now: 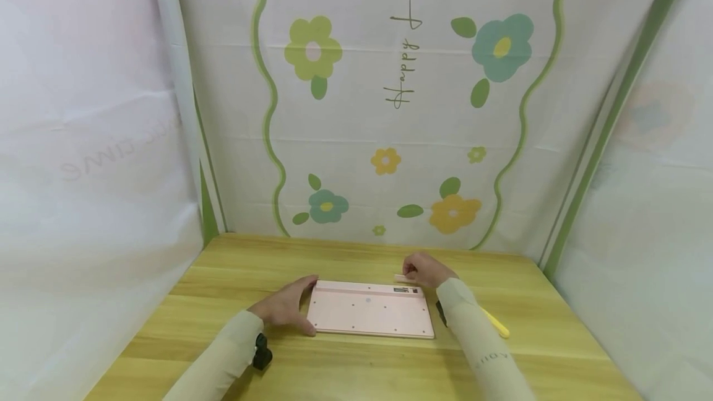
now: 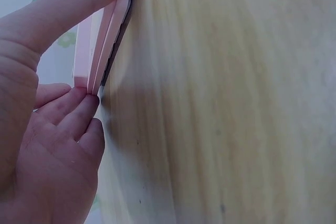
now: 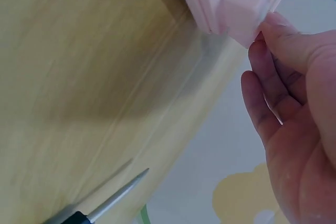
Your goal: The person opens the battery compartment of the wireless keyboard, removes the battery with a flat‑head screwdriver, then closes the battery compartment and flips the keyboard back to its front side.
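- I see the pink keyboard [image 1: 370, 319] lying on the wooden table [image 1: 345, 370] in front of the person; seems face down, screw-dotted back up, raised ridge on the far side.
- Left hand [image 1: 285, 308] grips its left short side: thumb at near corner, fingers at far corner, clamped across the width. I read that as bracing, so the keyboard doesn't slide.
- Right hand [image 1: 427, 270] is just past the far edge, thumb and fingertips together, pinching a small pink strip [image 1: 400, 278]. Small part, so a fingertip pinch makes sense to me.
- Uncovered compartment [image 1: 402, 290] sits in the ridge, toward the right end, close to the strip. My guess: strip is its cover. Contents too small for me to tell.
- Yellow handle [image 1: 495, 323] lies on the table beside the right forearm, partly hidden by the sleeve; probably parked there to be within reach.
- On the right wrist view I get a metal shaft [image 3: 118, 195] with a dark collar, likely the same tool, untouched.
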Demonstrator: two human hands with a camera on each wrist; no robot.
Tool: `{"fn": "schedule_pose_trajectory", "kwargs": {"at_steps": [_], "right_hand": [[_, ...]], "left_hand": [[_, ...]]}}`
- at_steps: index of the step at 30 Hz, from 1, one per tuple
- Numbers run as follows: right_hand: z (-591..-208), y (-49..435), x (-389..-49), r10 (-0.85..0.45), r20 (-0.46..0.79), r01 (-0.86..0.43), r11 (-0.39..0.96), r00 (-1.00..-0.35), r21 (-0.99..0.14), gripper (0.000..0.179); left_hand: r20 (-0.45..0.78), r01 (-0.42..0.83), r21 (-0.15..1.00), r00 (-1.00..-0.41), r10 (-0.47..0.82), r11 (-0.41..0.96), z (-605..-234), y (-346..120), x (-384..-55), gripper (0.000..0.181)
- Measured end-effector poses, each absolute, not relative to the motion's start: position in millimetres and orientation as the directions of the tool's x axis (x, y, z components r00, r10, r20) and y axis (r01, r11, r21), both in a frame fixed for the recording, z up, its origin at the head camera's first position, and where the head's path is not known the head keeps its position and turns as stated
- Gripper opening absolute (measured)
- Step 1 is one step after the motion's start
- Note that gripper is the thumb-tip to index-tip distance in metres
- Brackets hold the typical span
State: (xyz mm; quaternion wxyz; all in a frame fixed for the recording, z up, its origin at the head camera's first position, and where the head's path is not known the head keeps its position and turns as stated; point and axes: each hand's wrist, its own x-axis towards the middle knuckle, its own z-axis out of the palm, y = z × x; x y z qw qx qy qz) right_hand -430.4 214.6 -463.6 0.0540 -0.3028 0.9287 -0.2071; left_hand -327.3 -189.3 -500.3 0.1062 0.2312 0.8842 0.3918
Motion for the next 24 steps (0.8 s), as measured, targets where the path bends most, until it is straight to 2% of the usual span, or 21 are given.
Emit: {"fn": "schedule_pose_trajectory", "kwargs": {"at_steps": [17, 24], "right_hand": [[-471, 223, -432, -0.566, 0.044, -0.537, 0.753, -0.823, -0.38, 0.009], [-452, 239, -425, -0.632, 0.115, -0.631, 0.707, -0.766, -0.321, 0.008]], "left_hand": [[-0.012, 0.321, 0.744, -0.87, 0.492, 0.586, -503, -188, -327, 0.129], [-0.011, 0.319, 0.741, -0.874, 0.486, 0.59, -500, -189, -326, 0.129]]}}
